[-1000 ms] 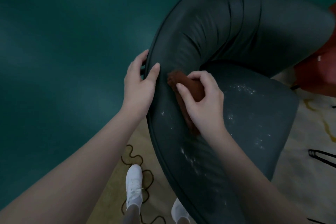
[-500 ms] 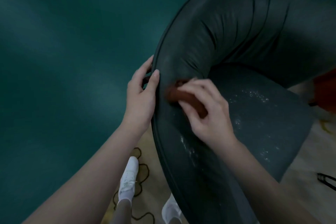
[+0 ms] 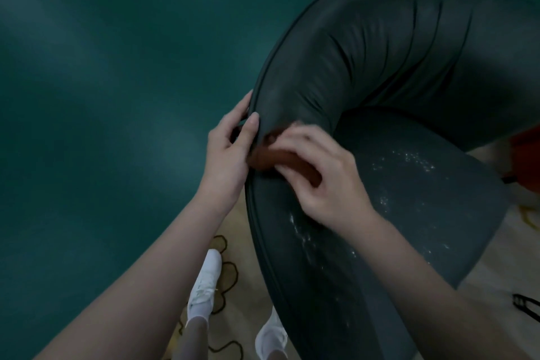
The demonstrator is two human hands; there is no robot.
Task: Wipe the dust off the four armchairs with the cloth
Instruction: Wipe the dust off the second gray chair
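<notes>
A dark green leather armchair (image 3: pixel 380 73) with a curved padded back fills the right of the view. White dust specks lie on its seat (image 3: pixel 415 202). My right hand (image 3: pixel 324 175) grips a bunched brown cloth (image 3: pixel 274 159) and holds it against the left inner arm of the chair, near the rim. My left hand (image 3: pixel 230 149) holds the chair's outer left edge, thumb on the piping, fingers curled behind it. Part of the cloth is hidden under my right fingers.
A teal wall (image 3: pixel 117 67) stands to the left. My feet in white shoes (image 3: pixel 204 283) are on a cream rug with brown loop patterns. A red chair (image 3: pixel 526 155) peeks in at the right edge, and a black metal frame (image 3: pixel 526 305) shows at lower right.
My right hand has slid the cloth leftward and up the chair's arm towards my left hand. The view has shifted a little, so the chair sits lower in the frame.
</notes>
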